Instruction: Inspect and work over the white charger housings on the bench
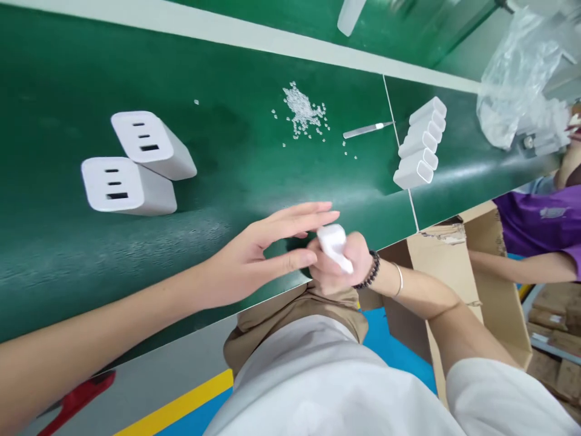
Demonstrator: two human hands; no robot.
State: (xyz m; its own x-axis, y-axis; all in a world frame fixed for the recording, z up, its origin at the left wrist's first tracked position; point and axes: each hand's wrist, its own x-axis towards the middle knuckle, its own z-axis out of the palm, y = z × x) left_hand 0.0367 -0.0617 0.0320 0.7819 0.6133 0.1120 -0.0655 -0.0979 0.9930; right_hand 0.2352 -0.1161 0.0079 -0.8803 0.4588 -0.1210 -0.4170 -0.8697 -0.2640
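My right hand, with a dark beaded bracelet at its wrist, is closed around a small white plastic piece, slightly blurred, whose top sticks out of the fist. Just left of it, my left hand has its fingers stretched and its thumb apart, the tips close to the piece. On the green table, a pile of tiny clear bits lies beyond the hands, with tweezers to its right. Several white hollow shells form a row farther right.
Two white blocks with port slots, an upper and a lower one, lie at left. A clear plastic bag is at the back right. Open cardboard boxes stand below the table edge; a person in purple is at far right.
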